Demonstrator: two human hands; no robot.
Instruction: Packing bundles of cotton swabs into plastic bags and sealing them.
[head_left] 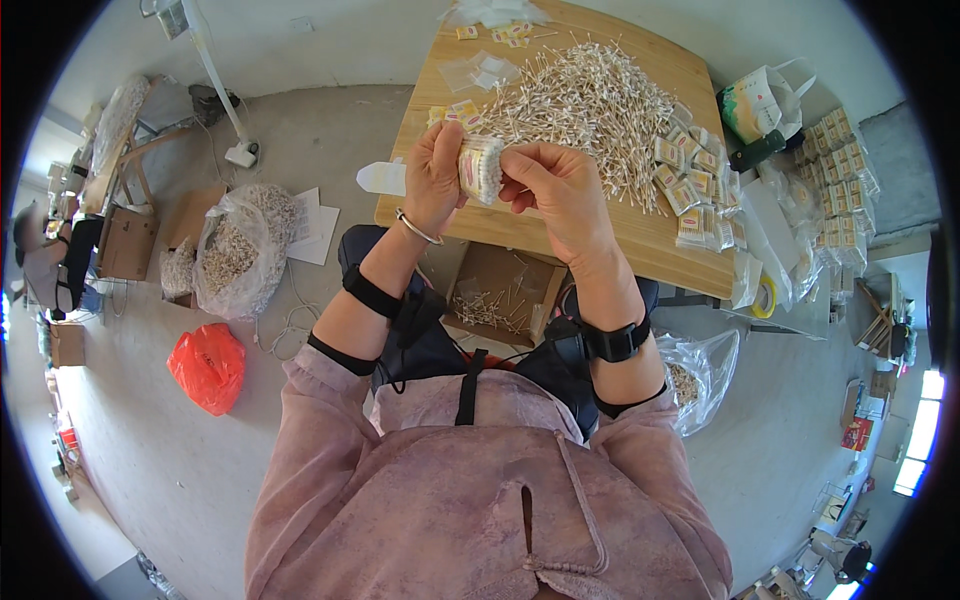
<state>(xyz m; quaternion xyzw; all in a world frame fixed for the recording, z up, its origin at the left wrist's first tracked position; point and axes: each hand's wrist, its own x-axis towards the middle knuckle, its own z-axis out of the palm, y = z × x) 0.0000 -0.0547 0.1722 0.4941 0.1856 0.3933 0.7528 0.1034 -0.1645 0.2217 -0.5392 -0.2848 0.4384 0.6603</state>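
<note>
My left hand (436, 178) is closed around a small clear pack of cotton swabs (479, 168) with a printed label, just above the table's near edge. At the pack's right end, the bunched fingers of my right hand (565, 195) pinch its edge; their tips are partly hidden. Beyond both hands spreads a large heap of loose cotton swabs (590, 105) on the wooden table (515, 228). Several filled packs (690, 185) are piled on the table's right side. Small yellow-and-white labels (462, 111) lie behind my left hand.
Below the table edge stands a cardboard box (503, 266) holding loose swabs. A clear bag of swabs (235, 255) and a red plastic bag (207, 368) sit on the floor to the left. Stacked packs (840, 190) and a yellow tape roll (765, 297) are at right. Another person (42, 255) is far left.
</note>
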